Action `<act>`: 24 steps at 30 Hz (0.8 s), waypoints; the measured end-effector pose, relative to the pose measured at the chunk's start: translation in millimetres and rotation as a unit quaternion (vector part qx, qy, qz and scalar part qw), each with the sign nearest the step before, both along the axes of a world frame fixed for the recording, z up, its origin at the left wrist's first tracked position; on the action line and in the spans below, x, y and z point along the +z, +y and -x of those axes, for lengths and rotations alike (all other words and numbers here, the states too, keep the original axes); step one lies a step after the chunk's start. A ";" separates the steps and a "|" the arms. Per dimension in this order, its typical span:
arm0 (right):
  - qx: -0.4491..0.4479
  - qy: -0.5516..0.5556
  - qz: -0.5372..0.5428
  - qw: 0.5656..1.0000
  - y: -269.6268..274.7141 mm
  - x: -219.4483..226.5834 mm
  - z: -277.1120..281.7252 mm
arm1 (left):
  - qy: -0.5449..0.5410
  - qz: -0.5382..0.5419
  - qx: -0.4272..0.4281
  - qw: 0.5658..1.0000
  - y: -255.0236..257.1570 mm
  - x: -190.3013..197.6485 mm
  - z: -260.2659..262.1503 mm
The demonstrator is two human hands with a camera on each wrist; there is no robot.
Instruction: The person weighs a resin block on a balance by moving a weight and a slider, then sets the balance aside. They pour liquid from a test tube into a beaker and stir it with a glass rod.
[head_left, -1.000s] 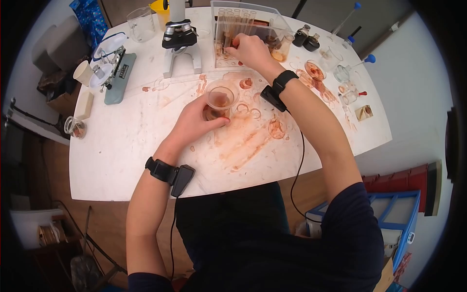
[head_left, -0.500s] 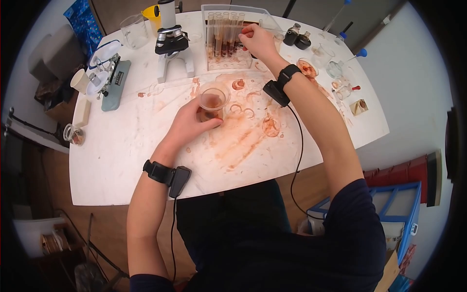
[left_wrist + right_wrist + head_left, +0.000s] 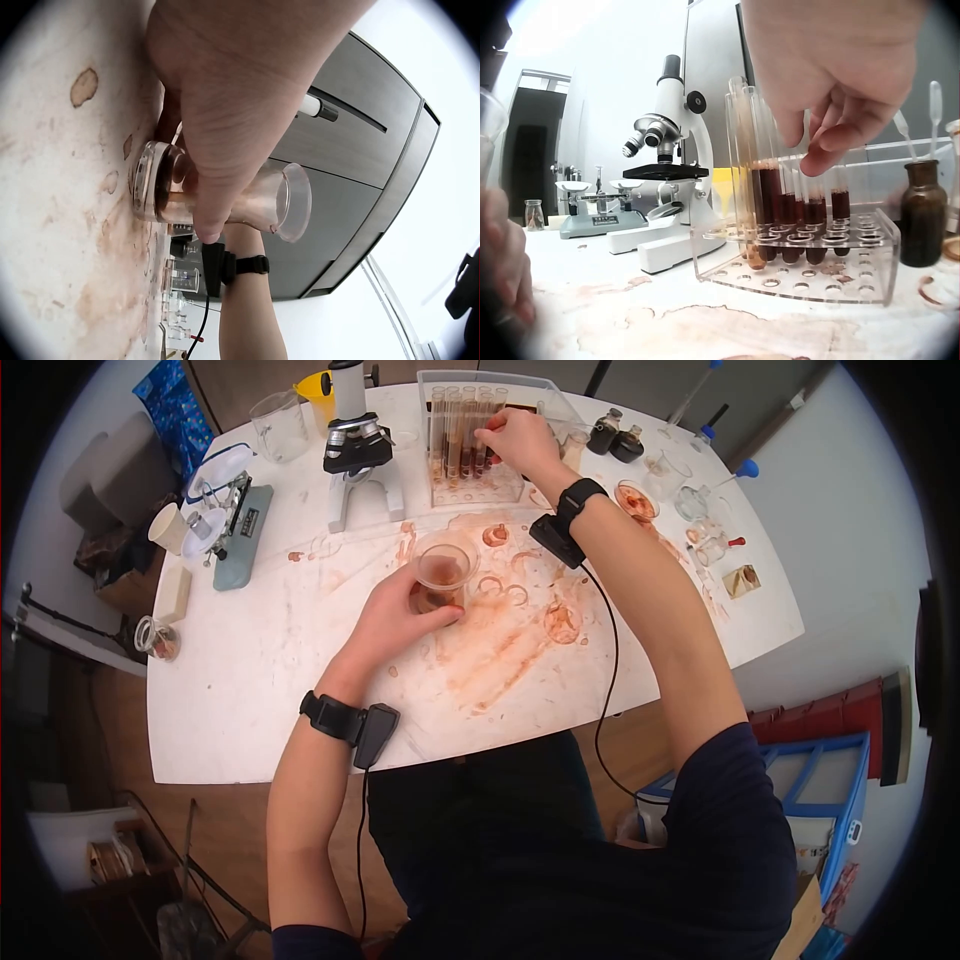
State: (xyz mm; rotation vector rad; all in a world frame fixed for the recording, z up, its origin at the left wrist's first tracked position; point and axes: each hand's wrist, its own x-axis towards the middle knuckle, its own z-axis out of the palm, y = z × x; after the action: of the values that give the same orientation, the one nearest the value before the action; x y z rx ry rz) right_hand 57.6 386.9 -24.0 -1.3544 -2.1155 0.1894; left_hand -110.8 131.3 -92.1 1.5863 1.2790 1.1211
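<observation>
My left hand [image 3: 385, 610] grips a clear vessel with a flared rim [image 3: 443, 555], fingers and thumb wrapped round its lower part. In the left wrist view the vessel [image 3: 259, 199] stands with its base at the stained tabletop and holds some brownish liquid low down. My right hand [image 3: 525, 442] is at the clear rack [image 3: 478, 492] of test tubes [image 3: 452, 435]. The right wrist view shows its thumb and fingers [image 3: 832, 146] pinching the upper part of a test tube. Several tubes there hold dark red-brown liquid [image 3: 816, 247]; a paler one [image 3: 744, 150] leans at the left.
A microscope [image 3: 355, 450] and a balance scale [image 3: 243, 535] stand left of the rack. Dark bottles [image 3: 626, 445], a stained dish [image 3: 637, 500] and glassware [image 3: 668, 475] are at the right. A small jar [image 3: 160, 638] sits near the left edge. Reddish stains [image 3: 562, 622] mark the table.
My right hand moved rightward off the tubes, fingertips beside them, then came back left to a test tube's upper part. The left hand keeps its grip on the vessel.
</observation>
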 end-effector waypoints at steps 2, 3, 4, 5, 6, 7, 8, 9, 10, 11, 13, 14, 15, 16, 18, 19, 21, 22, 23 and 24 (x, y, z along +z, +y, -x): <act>-0.006 -0.018 -0.047 0.999 0.7 -2.5 -1.5 | 0.003 0.002 0.004 1.000 -0.9 1.9 -0.4; -0.010 -0.016 -0.057 0.998 2.1 -4.2 -2.6 | 0.000 0.003 0.003 1.000 -1.2 3.2 -0.8; -0.014 -0.014 -0.068 0.998 3.4 -5.7 -3.6 | -0.004 0.005 0.003 1.000 -1.8 4.2 -1.3; -0.013 -0.003 -0.083 0.996 -0.1 -0.9 -3.1 | -0.008 0.006 0.004 1.000 -2.0 4.5 -1.2; -0.013 0.010 -0.098 0.995 -2.8 5.2 -3.2 | -0.006 0.003 0.002 1.000 -1.1 3.1 -0.4; -0.013 0.022 -0.113 0.993 -5.4 11.3 -2.4 | -0.005 0.000 0.000 1.000 0.4 0.5 0.2; 0.004 0.033 -0.100 0.994 -8.6 18.4 -0.3 | -0.003 -0.002 -0.003 1.000 1.0 -0.8 0.4; 0.021 0.045 -0.088 0.995 -11.6 25.8 2.0 | -0.006 -0.001 -0.001 1.000 0.9 -1.6 0.6; 0.037 0.057 -0.076 0.995 -15.6 32.0 4.5 | -0.009 -0.001 0.000 1.000 0.8 -1.6 0.5; 0.032 0.023 -0.065 0.997 -18.8 34.9 8.1 | -0.012 -0.001 0.000 1.000 0.6 -1.3 0.2; 0.024 -0.044 -0.044 0.998 -25.9 39.9 19.1 | 0.006 -0.008 0.003 1.000 0.2 0.5 0.1; 0.022 -0.064 -0.045 0.997 -30.3 41.9 22.7 | 0.015 -0.012 0.005 1.000 0.0 1.4 0.2; 0.020 -0.084 -0.046 0.995 -35.8 43.3 25.9 | 0.012 -0.015 0.004 1.000 0.3 0.6 0.2; 0.018 -0.104 -0.046 0.993 -39.9 44.8 28.2 | 0.010 -0.018 0.002 1.000 1.1 -1.5 0.1; 0.022 -0.080 -0.050 0.995 -37.0 42.8 31.8 | 0.007 -0.019 0.001 1.000 0.6 0.1 0.1; 0.025 -0.069 -0.051 0.996 -35.5 41.2 34.3 | 0.007 -0.017 0.000 1.000 0.0 0.9 0.1; 0.028 -0.059 -0.054 0.996 -28.2 38.2 36.0 | 0.017 -0.007 -0.003 1.000 -0.9 2.9 0.9; 0.029 -0.053 -0.055 0.997 -24.7 36.9 35.6 | 0.028 0.000 -0.006 1.000 -0.5 3.8 1.6; 0.026 -0.056 -0.053 0.997 -27.1 39.5 35.6 | 0.038 0.007 -0.010 0.999 0.1 4.1 2.0; 0.023 -0.058 -0.050 0.997 -29.0 42.8 35.2 | 0.028 -0.003 -0.007 1.000 0.8 2.1 1.7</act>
State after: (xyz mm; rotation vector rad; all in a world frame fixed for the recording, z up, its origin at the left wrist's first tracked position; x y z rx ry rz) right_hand 22.4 357.9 18.8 -1.2879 -2.2222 0.0226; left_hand -112.5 132.0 -90.0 1.6388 1.3001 1.0804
